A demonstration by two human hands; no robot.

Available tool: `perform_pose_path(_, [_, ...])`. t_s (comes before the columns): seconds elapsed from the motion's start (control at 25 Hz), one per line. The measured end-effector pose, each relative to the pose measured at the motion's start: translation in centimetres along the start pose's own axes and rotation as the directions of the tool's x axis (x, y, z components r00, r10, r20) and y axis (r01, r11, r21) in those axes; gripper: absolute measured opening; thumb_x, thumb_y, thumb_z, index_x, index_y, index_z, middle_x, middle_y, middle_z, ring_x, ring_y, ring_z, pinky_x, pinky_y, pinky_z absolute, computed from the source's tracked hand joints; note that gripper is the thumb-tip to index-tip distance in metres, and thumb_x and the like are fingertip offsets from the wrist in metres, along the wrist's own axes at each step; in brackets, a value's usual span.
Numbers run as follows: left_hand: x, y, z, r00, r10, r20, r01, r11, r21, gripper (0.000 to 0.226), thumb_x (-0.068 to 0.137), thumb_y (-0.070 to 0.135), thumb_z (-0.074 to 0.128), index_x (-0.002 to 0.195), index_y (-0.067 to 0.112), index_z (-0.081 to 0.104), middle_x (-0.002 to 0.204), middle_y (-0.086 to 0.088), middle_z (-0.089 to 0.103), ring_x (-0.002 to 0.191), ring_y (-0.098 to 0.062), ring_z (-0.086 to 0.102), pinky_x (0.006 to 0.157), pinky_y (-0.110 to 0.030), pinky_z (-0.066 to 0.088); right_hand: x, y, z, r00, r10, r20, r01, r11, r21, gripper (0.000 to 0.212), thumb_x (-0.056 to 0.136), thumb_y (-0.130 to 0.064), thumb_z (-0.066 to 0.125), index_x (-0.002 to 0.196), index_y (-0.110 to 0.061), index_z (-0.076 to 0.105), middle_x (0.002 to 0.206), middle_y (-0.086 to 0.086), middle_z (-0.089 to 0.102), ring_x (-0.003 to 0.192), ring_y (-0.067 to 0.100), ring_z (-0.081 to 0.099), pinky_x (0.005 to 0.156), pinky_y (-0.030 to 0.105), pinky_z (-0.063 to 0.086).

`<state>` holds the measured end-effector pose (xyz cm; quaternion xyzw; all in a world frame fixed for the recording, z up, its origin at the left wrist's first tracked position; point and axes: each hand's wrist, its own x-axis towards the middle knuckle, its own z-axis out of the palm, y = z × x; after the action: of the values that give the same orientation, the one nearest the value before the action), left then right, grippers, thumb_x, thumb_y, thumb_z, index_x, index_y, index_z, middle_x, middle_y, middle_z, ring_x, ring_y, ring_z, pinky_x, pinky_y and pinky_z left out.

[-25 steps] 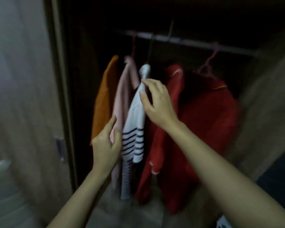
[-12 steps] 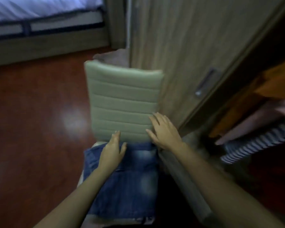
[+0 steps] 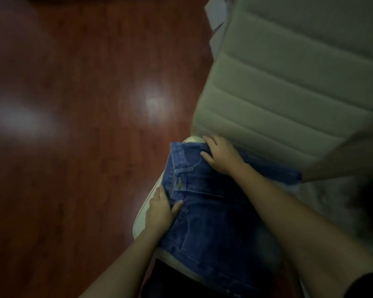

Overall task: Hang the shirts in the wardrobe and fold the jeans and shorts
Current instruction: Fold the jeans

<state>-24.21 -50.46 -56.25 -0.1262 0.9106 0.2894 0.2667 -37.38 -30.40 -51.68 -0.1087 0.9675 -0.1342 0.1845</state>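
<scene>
Blue denim shorts lie on the seat of a pale padded chair, waistband toward the left edge of the seat. My left hand grips the waistband at its near end, thumb on top of the denim. My right hand grips the waistband at its far end, close to the chair's backrest, fingers curled over the cloth. The wardrobe and the hung shirts are out of view.
Glossy reddish-brown wooden floor fills the left half. The chair's ribbed backrest rises at the upper right. A dark garment lies under the shorts at the bottom edge. A pale grey shape shows behind the chair's top.
My view swung from the wardrobe's hung shirts down to the chair. Both hands left the striped shirt, came onto the denim shorts, and now grip the waistband at its two ends.
</scene>
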Motion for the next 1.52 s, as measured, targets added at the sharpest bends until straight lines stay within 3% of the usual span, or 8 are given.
perform_pose_path(0.2, [0.5, -0.7, 1.5, 0.992, -0.033, -0.124, 0.050, 0.989, 0.136, 0.100, 0.080, 0.052, 0.064, 0.149, 0.009, 0.006, 0.141, -0.011, 0.033, 0.127, -0.030, 0.033, 0.097, -0.041, 0.038, 4.6, -1.7, 2.8, 0.996, 0.004, 0.086, 0.007, 0.993, -0.120, 0.065, 0.090, -0.050, 0.050, 0.139, -0.011, 0.035, 0.134, 0.015, 0.049, 0.117, 0.034, 0.049, 0.091, 0.040, 0.041])
perform_pose_path(0.48, [1.1, -0.3, 0.8, 0.998, 0.020, -0.066, -0.024, 0.999, -0.049, 0.061, 0.078, 0.030, 0.074, 0.121, 0.012, 0.034, 0.117, -0.014, 0.060, 0.103, -0.034, 0.058, 0.078, -0.040, 0.048, 1.3, -3.3, 0.3, 0.994, -0.086, -0.063, 0.086, 0.996, -0.008, 0.007, 0.092, -0.023, 0.049, 0.091, -0.017, 0.051, 0.111, 0.012, 0.053, 0.093, 0.034, 0.054, 0.063, 0.033, 0.030])
perform_pose_path(0.6, [-0.4, 1.5, -1.5, 0.993, 0.114, -0.005, -0.114, 0.990, -0.080, 0.064, 0.080, 0.025, 0.072, 0.129, 0.015, 0.031, 0.117, -0.015, 0.063, 0.100, -0.036, 0.061, 0.076, -0.039, 0.047, -2.0, -1.9, -4.1, 0.990, -0.130, 0.045, 0.123, 0.984, 0.130, 0.022, 0.091, -0.040, 0.053, 0.077, -0.023, 0.052, 0.098, 0.013, 0.065, 0.087, 0.031, 0.059, 0.065, 0.033, 0.038])
perform_pose_path(0.88, [-7.1, 13.0, -9.0, 0.848, 0.471, 0.244, -0.379, 0.859, -0.343, 0.086, 0.072, 0.028, 0.081, 0.138, 0.029, 0.026, 0.123, 0.001, 0.058, 0.105, -0.015, 0.060, 0.085, -0.029, 0.046, -17.7, 2.8, -19.3, 0.949, 0.124, -0.289, -0.035, 0.955, 0.294, 0.031, 0.093, -0.028, 0.054, 0.065, -0.019, 0.048, 0.059, -0.004, 0.047, 0.057, 0.014, 0.045, 0.054, 0.030, 0.027])
perform_pose_path(1.04, [-12.4, 20.3, -11.7, 0.727, 0.629, 0.276, -0.573, 0.777, -0.261, 0.064, 0.065, 0.036, 0.081, 0.121, 0.031, 0.052, 0.118, 0.005, 0.063, 0.103, -0.008, 0.060, 0.090, -0.034, 0.049, -28.5, 3.7, -29.5, 0.804, 0.212, -0.555, -0.044, 0.953, 0.301, 0.026, 0.090, -0.028, 0.052, 0.075, -0.008, 0.058, 0.070, 0.003, 0.059, 0.068, 0.013, 0.054, 0.061, 0.024, 0.036])
perform_pose_path(1.12, [-13.9, 22.3, -13.8, 0.689, 0.671, 0.273, -0.609, 0.741, -0.285, 0.033, 0.070, 0.019, 0.080, 0.094, 0.031, 0.062, 0.084, 0.013, 0.071, 0.078, 0.006, 0.063, 0.076, -0.027, 0.053, -32.6, 3.5, -34.1, 0.704, 0.255, -0.663, -0.029, 0.943, 0.332, 0.024, 0.090, -0.026, 0.054, 0.081, -0.006, 0.063, 0.076, 0.006, 0.065, 0.072, 0.013, 0.058, 0.065, 0.025, 0.041])
perform_pose_path(1.2, [-15.5, 24.8, -16.6, 0.655, 0.708, 0.266, -0.618, 0.704, -0.350, 0.026, 0.075, 0.009, 0.076, 0.096, 0.021, 0.067, 0.083, 0.010, 0.073, 0.079, 0.001, 0.067, 0.076, -0.031, 0.056, -37.0, 2.6, -38.8, 0.597, 0.297, -0.745, -0.009, 0.931, 0.364, 0.017, 0.090, -0.023, 0.056, 0.084, -0.009, 0.065, 0.079, 0.005, 0.067, 0.074, 0.010, 0.061, 0.065, 0.023, 0.045])
perform_pose_path(1.52, [-27.2, 43.5, -33.2, 0.471, 0.867, -0.160, -0.688, 0.248, -0.681, 0.016, 0.099, 0.011, 0.043, 0.099, 0.013, 0.059, 0.090, -0.005, 0.067, 0.081, -0.018, 0.064, 0.067, -0.031, 0.054, -50.9, -1.4, -53.7, 0.147, 0.360, -0.921, 0.088, 0.923, 0.375, 0.022, 0.093, -0.024, 0.055, 0.071, -0.025, 0.058, 0.073, -0.005, 0.064, 0.070, 0.007, 0.060, 0.064, 0.027, 0.048])
